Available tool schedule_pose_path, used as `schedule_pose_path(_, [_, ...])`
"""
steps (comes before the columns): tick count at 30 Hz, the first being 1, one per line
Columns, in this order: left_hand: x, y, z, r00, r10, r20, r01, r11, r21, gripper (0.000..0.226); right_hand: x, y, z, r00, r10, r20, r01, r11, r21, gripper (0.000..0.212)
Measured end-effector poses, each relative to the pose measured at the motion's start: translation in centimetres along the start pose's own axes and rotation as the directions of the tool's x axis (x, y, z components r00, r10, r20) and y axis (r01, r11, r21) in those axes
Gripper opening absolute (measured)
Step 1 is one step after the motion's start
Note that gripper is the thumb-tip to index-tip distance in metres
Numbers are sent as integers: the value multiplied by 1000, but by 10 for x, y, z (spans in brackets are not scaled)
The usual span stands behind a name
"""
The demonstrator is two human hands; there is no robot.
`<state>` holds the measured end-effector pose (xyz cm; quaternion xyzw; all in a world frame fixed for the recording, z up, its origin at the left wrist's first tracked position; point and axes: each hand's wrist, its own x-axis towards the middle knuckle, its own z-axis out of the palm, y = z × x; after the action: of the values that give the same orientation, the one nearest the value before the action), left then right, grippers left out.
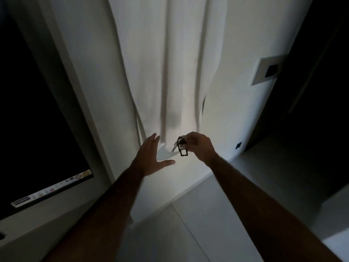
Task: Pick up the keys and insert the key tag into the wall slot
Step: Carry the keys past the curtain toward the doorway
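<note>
My right hand [201, 146] pinches a bunch of keys [181, 146] in front of the white curtain. A metal key and a dark rectangular key tag hang down from my fingers. To the left, my left hand [151, 156] is held out flat with its fingers apart and nothing in it, close to the keys but not touching them. A grey wall plate with a dark square slot [267, 71] sits on the white wall, up and to the right of both hands. The room is dim.
A white curtain [160, 72] hangs straight ahead. A dark screen [37, 129] in a pale frame fills the left. A dark doorway lies at the right. A small dark socket [238, 145] is low on the wall. Pale tiles cover the floor.
</note>
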<state>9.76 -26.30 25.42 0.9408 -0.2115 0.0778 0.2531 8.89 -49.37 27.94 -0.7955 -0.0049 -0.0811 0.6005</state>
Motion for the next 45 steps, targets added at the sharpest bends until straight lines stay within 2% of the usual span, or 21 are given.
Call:
schedule_pose_path(3, [24,37,-15,996,86,-24,-85,995,46,128,-1,-22,-41,1000,-29,-10,30,999,29,22])
schedule_pose_path(14, [112,149,-83,943,284,-176,-265,957,120,134,1,-101,-177,977,-164,-136,173,983,55,29])
schedule_pose_path(23, [151,232,-109,880,387,-276,-373,922,106,127,0,-146,-250,960,-247,-135,257,964,65,27])
schedule_pose_path(28, [172,255,-102,851,462,-250,-439,887,146,120,5,-159,-274,953,-267,-143,277,959,53,30])
schedule_pose_path(45, [280,300,-106,793,549,-263,-538,834,119,114,67,-175,-334,914,-306,-266,306,951,-42,43])
